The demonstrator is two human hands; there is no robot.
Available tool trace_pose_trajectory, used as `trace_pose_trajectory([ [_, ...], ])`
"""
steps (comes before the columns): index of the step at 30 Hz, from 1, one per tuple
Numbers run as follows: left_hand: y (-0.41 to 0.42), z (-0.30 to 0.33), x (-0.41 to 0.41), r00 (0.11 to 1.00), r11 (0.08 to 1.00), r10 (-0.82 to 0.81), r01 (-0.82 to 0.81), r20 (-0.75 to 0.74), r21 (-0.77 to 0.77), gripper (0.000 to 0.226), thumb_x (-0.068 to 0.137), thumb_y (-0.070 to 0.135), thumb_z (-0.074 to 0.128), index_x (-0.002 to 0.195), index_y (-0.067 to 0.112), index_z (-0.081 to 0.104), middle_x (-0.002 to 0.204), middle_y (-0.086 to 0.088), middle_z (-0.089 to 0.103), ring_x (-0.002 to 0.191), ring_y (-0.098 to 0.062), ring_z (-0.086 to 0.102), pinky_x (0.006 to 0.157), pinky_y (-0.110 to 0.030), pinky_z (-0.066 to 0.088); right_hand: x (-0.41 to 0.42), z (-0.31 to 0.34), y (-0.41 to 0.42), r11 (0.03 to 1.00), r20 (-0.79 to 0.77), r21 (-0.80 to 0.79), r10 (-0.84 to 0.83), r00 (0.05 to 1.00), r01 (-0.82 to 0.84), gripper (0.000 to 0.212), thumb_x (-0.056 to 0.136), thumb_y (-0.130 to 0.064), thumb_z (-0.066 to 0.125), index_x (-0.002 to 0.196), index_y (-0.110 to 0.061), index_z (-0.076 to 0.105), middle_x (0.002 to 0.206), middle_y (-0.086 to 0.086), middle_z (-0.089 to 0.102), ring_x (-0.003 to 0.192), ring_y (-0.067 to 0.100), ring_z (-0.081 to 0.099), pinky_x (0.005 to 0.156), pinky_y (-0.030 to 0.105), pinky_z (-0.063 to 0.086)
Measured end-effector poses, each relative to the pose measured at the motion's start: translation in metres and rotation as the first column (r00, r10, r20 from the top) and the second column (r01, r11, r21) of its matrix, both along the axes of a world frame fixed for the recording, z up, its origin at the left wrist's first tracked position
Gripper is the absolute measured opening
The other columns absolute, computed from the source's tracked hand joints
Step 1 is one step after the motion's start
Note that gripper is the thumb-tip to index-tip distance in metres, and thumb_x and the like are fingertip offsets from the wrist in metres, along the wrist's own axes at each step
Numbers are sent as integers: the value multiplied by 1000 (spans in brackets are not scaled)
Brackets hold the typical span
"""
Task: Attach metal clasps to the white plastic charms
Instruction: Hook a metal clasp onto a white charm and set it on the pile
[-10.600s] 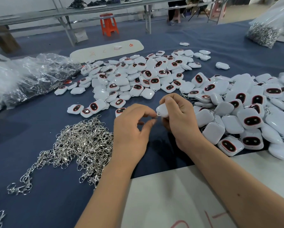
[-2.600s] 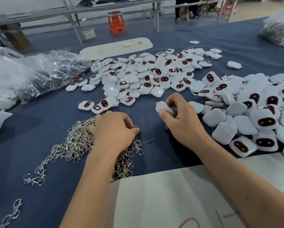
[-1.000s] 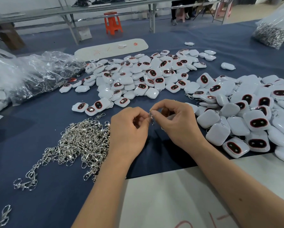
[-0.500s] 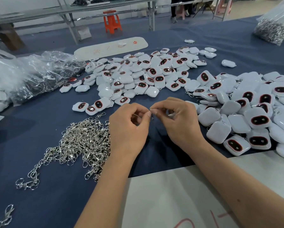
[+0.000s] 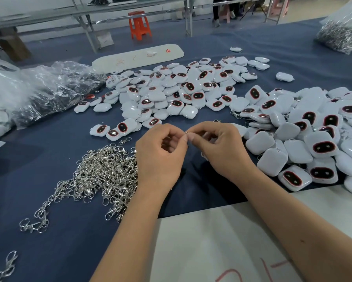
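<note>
Here, two bare hands meet just above a dark blue cloth-covered table, and every place below is given relative to them. The left hand and right hand touch at thumb and forefinger tips, each pinching a small silver metal clasp, of which only a glint shows between the fingertips. Whether the right hand's curled fingers also hold a charm cannot be told; a pale shape sits inside them, mostly hidden.

Left of the hands, touching the left wrist, lies a tangled heap of silver metal clasps. Beyond the hands spreads a pile of white rounded-square plastic charms with dark red-rimmed oval faces. Right of the hands lies a second heap of the same charms, some with clasps already showing. Far left sits a crumpled clear plastic bag; far right and beyond, another clear bag of metal parts. Nearer than the hands lies a white sheet with red marks.

The step in hand seems to be opening or aligning the clasp's ring. Next, the ring likely needs threading through a charm's small loop, which calls for a steady, fine pinch.
</note>
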State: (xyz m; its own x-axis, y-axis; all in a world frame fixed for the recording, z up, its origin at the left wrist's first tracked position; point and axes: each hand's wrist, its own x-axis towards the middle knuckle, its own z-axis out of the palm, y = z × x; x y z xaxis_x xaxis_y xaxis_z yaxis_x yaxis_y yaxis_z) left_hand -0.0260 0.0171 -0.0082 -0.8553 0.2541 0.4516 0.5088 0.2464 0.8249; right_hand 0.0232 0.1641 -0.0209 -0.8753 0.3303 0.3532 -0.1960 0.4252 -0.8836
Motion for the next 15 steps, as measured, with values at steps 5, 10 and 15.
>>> trace_pose_trajectory([
  [5, 0, 1, 0, 999, 999, -43, 44, -22, 14, 15, 85, 8, 76, 78, 20, 70, 76, 6, 66, 66, -15, 62, 62, -20, 51, 2, 3, 2, 981, -6, -180, 76, 997, -76, 12, 94, -10, 75, 87, -18, 80, 56, 8, 50, 46, 7, 40, 48, 15, 38],
  [10, 1, 2, 1, 996, 996, -93, 93, 11, 16, 14, 86, 5, 75, 79, 16, 71, 75, 3, 67, 65, -14, 60, 62, -20, 50, 3, 3, 3, 987, -17, -153, 55, 998, -57, 11, 95, -10, 74, 87, -16, 77, 58, -5, 57, 47, 7, 45, 50, 19, 42],
  [15, -4, 4, -1, 990, 990, -132, 129, 55, 56, 12, 88, 5, 75, 82, 14, 72, 77, 0, 68, 67, -19, 61, 63, -23, 50, 1, 2, 1, 991, -20, -110, 71, 997, -72, 13, 98, -13, 70, 89, -20, 77, 58, -9, 58, 47, 4, 46, 50, 16, 40],
])
